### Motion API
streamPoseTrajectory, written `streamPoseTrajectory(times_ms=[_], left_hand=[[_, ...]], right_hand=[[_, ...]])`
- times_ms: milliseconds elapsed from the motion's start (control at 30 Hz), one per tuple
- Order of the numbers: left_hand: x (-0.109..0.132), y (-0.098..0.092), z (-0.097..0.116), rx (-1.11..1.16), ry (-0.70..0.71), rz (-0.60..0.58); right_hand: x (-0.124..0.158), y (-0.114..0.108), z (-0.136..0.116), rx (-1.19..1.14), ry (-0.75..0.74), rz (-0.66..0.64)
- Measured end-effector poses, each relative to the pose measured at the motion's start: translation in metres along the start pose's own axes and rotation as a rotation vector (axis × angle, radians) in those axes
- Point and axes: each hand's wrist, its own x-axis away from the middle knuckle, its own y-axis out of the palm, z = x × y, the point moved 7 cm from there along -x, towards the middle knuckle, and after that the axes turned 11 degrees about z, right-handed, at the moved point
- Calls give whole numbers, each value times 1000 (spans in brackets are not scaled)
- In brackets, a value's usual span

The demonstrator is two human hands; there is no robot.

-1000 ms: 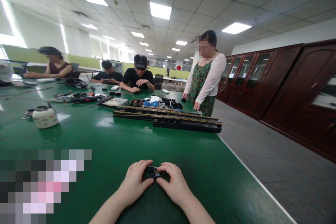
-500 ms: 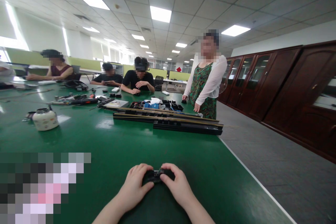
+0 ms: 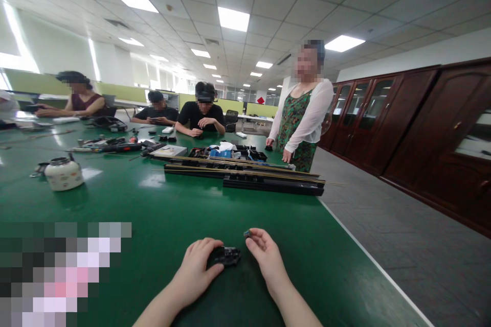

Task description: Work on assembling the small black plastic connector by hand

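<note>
Near the front of the green table [image 3: 153, 250], my left hand [image 3: 196, 268] grips the left end of a small black plastic part [image 3: 230, 256], thumb in front and fingers behind. Some greyish detail shows on top of the part, too small to make out. My right hand [image 3: 266, 255] is apart from it, to the right and slightly raised. Between its thumb and fingertips it pinches a tiny dark piece [image 3: 247, 234] with a greenish-grey face, whose kind I cannot tell.
Long black rails [image 3: 272, 185] with thin brass-coloured rods lie across the table beyond my hands. Behind them are blue and black parts [image 3: 226, 152]. A cream pot [image 3: 64, 173] stands at left. One person [image 3: 301, 112] stands at the far right edge; several others sit around the table.
My right hand has let go of the black part and moved up and right with the tiny piece in its fingertips. My left hand still holds the black part.
</note>
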Motion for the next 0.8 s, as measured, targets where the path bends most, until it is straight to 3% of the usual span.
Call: streamPoseTrajectory(times_ms=[167,800], left_hand=[[0,2,-3,14,3,0],[0,3,-7,7,11,16]], right_hand=[[0,-7,-4,-54,57,83],[-3,-11,4,-175,132,86]])
